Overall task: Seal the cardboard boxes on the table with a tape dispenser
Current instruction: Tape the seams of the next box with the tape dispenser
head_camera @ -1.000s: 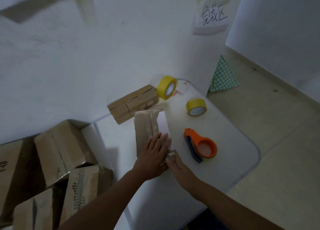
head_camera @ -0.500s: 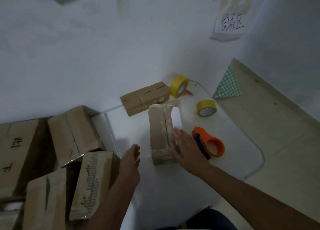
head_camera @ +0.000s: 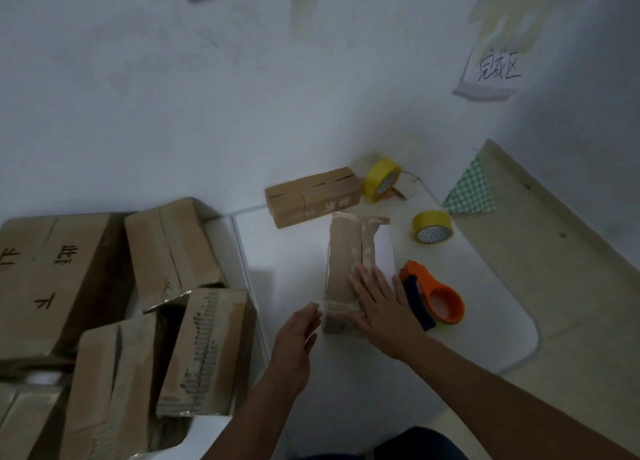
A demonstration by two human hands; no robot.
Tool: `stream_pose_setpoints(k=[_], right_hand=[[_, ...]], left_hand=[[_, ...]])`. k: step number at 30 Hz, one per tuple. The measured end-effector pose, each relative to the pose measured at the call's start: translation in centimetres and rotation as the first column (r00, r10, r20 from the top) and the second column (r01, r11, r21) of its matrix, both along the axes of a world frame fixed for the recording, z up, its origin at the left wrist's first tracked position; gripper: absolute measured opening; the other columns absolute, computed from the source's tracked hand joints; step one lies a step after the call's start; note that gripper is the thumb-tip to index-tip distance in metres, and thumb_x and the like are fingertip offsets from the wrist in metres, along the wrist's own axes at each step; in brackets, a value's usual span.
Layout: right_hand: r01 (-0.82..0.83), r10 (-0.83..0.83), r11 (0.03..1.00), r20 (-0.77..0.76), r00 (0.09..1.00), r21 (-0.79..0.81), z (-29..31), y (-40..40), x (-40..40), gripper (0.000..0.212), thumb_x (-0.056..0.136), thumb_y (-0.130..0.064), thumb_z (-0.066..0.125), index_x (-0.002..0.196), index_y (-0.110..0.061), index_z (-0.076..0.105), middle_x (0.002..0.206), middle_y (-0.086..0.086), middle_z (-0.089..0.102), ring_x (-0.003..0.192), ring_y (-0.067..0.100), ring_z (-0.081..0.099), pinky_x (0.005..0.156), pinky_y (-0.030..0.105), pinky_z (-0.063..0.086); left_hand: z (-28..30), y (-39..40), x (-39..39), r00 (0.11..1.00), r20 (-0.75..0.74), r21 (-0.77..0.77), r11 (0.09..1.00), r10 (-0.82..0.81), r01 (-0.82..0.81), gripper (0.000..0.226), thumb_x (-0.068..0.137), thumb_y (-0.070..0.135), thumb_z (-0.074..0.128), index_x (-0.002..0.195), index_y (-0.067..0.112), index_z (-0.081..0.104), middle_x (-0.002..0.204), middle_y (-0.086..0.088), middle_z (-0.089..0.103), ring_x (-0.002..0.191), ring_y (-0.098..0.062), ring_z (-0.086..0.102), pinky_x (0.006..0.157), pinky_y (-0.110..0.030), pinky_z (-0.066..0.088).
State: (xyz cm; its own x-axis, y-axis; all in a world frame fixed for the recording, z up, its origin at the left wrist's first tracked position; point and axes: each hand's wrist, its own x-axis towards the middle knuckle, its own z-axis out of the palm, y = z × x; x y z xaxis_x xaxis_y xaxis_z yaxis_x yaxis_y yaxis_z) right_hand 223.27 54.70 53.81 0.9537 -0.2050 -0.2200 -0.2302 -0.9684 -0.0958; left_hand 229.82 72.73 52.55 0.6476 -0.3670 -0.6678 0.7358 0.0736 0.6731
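- One view only, head camera.
- Narrow box lies on the white table, long axis running away from the person toward the wall. Clear tape shows along its top seam and over the near end.
- Right hand lies flat on the near end of the narrow box, fingers straight and spread, pointing along the long axis. Pressing, not gripping.
- Left hand is just left of the box's near corner, fingers straight and together, holding nothing. Whether the fingertips touch the cardboard, cannot tell.
- Tape dispenser, orange, sits on the table just to the right of the right hand, unheld.
- Second box lies crosswise at the wall end of the table; top slit looks untaped.
- Two yellow tape rolls: one on edge beside the second box, one flat further right.
- Pile of bigger cardboard boxes sits off the table to the left.
- Judgement: seam on the narrow box looks about done, hands smoothing the tape. Right hand is nearer the tape dispenser; second box lies straight ahead past the fingertips, so it likely goes next.
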Motion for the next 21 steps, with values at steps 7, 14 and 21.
stream_pose_setpoints(k=[7,14,21], right_hand=[[0.001,0.0,0.999,0.036,0.999,-0.034,-0.3,0.2,-0.3,0.068,0.096,-0.062,0.01,0.151,-0.032,-0.016,0.158,-0.008,-0.025,0.145,0.017,-0.025,0.118,0.046,-0.014],[-0.011,0.012,1.0,0.027,1.0,-0.015,-0.3,0.0,-0.4,0.069,0.094,-0.064,0.006,0.151,-0.032,-0.016,0.158,-0.008,-0.026,0.144,0.015,-0.027,0.117,0.046,-0.014],[0.011,-0.01,1.0,0.024,1.0,-0.017,-0.1,0.2,-0.2,0.072,0.092,-0.066,0.0,0.153,-0.029,-0.011,0.16,-0.005,-0.021,0.146,0.018,-0.024,0.119,0.048,-0.011]], left_hand=[[-0.4,-0.2,-0.1,0.991,0.112,-0.02,0.997,0.071,-0.069,0.017,0.095,0.013,0.06,0.105,0.001,0.067,0.087,-0.005,0.066,0.086,-0.015,0.06,0.085,-0.025,0.05],[-1.5,-0.4,0.7,0.947,0.322,0.032,0.999,-0.004,-0.007,0.014,0.095,0.012,0.061,0.1,0.001,0.069,0.092,-0.008,0.071,0.09,-0.013,0.065,0.08,-0.019,0.053],[-2.8,-1.2,1.8,0.936,0.342,-0.006,0.996,-0.086,0.094,0.018,0.094,0.013,0.061,0.099,-0.003,0.068,0.1,-0.021,0.07,0.097,-0.027,0.065,0.092,-0.034,0.053]])
